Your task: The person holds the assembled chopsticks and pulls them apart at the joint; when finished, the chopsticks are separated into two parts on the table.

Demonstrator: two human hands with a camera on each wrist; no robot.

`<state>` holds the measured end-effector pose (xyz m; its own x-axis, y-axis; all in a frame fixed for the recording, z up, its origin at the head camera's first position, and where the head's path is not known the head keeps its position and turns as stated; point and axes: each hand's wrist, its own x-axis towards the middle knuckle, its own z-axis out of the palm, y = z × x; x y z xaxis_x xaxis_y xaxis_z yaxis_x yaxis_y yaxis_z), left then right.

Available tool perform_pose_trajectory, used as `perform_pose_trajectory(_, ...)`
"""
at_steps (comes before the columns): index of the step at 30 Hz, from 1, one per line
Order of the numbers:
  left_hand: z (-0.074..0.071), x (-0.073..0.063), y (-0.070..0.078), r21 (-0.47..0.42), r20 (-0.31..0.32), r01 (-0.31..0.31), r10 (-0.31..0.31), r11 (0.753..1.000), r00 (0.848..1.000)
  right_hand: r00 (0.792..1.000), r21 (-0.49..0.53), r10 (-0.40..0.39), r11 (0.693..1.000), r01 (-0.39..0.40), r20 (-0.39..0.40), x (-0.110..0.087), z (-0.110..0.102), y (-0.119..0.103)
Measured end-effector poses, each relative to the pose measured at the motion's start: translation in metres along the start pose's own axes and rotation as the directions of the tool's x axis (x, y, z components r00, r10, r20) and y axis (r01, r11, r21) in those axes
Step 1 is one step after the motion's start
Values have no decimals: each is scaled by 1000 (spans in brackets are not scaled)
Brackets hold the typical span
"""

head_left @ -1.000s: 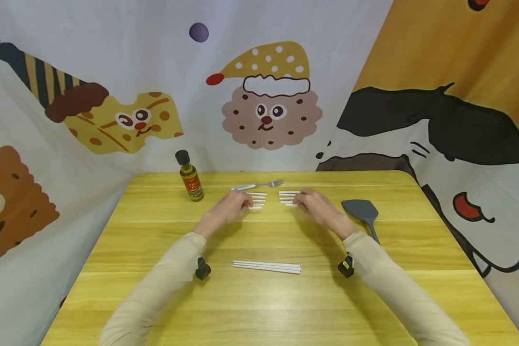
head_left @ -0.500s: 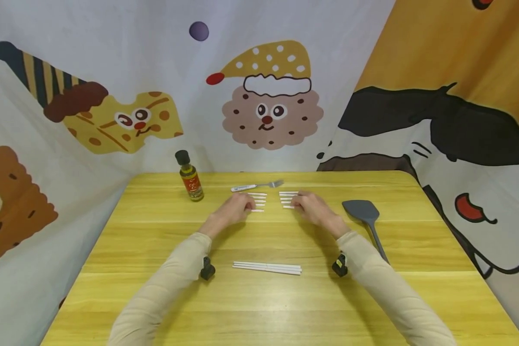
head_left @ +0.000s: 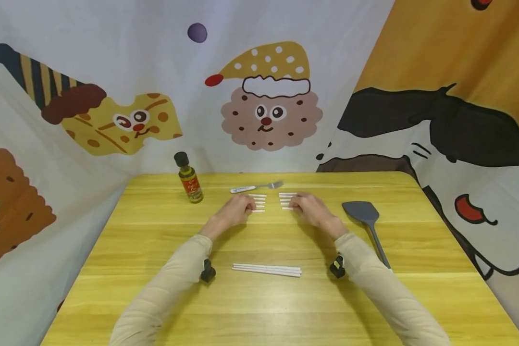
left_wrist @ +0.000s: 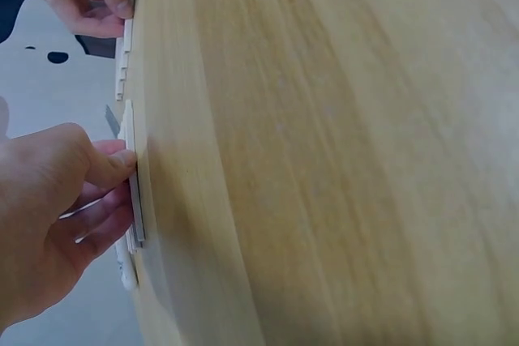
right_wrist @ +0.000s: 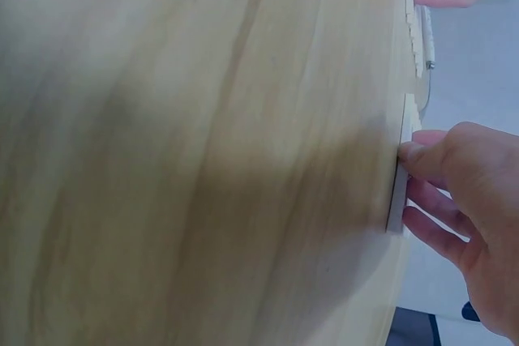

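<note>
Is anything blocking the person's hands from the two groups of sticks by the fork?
Nothing visible is in the way: the left hand touches the left sticks, and the right hand touches the right sticks. The fork lies beyond the left sticks, not between.

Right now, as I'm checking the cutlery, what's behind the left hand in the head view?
A fork lies beyond the left hand, visible end to end. White sticks emerge beside the hand, which covers their outer parts in that view.

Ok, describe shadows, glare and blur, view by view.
Head: glare on the near tabletop, soft shadows beside both sleeves; left wrist: faint shadow beside the left hand, wood grain soft; right wrist: broad, darker shadow beside the right hand, grain soft too.
</note>
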<state>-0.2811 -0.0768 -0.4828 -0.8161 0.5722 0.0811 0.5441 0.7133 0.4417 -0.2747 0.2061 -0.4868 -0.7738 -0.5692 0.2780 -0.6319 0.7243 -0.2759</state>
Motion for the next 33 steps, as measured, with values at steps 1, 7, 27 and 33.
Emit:
perform_pose_trajectory(1, 0, 0, 0, 2, 1, -1, 1, 1000, 1000, 1000, -1, 2, 1000, -2, 1, 0, 0, 0)
perform_pose_trajectory(7, 2, 1, 0, 0, 1, 5, -5, 1000, 1000, 1000, -5, 2, 1000, -2, -1, -2, 0, 1)
perform_pose_trajectory(27, -2, -6, 1, 83, -90, -36, 44, 996, 995, 998, -14, -65, 998, 65, -16, -18, -27, -34)
perform_pose_trajectory(33, -12, -21, 16, 119, -141, -98, 115, 988, 983, 998, 23, -38, 999, 37, 45, -38, -36, -57)
